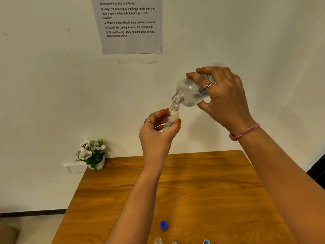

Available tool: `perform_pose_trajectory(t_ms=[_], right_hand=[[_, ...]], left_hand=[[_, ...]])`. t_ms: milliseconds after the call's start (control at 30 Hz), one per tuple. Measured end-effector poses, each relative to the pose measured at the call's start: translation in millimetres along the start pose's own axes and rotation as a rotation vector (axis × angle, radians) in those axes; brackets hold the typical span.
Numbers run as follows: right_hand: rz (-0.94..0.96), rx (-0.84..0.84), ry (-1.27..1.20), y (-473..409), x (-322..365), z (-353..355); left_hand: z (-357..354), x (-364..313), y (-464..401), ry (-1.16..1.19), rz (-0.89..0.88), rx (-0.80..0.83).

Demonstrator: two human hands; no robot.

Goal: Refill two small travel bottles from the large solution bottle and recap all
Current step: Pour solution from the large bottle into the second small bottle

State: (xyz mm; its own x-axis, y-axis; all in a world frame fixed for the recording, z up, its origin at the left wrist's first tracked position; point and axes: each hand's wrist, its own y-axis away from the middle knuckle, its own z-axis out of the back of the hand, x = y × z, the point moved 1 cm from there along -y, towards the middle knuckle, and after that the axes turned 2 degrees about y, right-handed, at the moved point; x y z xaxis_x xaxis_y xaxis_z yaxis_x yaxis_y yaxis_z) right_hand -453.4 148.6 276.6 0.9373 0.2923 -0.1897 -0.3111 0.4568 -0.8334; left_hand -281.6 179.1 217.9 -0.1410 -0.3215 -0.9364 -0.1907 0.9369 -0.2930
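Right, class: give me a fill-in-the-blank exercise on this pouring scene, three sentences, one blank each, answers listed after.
1. The right hand tilts the large bottle so its open neck meets the ____ of the small travel bottle.
2. The left hand holds the small travel bottle ____ the table.
3. The loose cap lying on the table is ____ in colour.

Answers: mouth; above; blue

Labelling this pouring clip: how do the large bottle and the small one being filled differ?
The large bottle is tipped mouth-down in the right hand; the small travel bottle stands upright in the left hand. The large one is far wider. Both are clear, uncapped and held above the table.
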Motion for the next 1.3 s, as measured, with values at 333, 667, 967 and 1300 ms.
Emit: perform_pose_trajectory(t_ms=[333, 667, 967, 1300], right_hand=[[0.004, -0.012, -0.004, 0.9, -0.5, -2.5], [-0.001, -0.003, 0.01, 0.6, -0.4, -2.0], [0.004, -0.012, 0.01, 0.8, -1.0, -2.5], [0.006, -0.013, 0.021, 1.3, -1.1, -1.5]], left_hand=[[0.7, -1.8, 0.3, -0.005, -0.011, 0.0], [0.6, 0.1, -0.2, -0.001, -0.011, -0.008], [1.1, 2.1, -0.2, -0.023, -0.015, -0.013], [0.2, 6.3, -1.1, -0.048, -0.005, -0.022]])
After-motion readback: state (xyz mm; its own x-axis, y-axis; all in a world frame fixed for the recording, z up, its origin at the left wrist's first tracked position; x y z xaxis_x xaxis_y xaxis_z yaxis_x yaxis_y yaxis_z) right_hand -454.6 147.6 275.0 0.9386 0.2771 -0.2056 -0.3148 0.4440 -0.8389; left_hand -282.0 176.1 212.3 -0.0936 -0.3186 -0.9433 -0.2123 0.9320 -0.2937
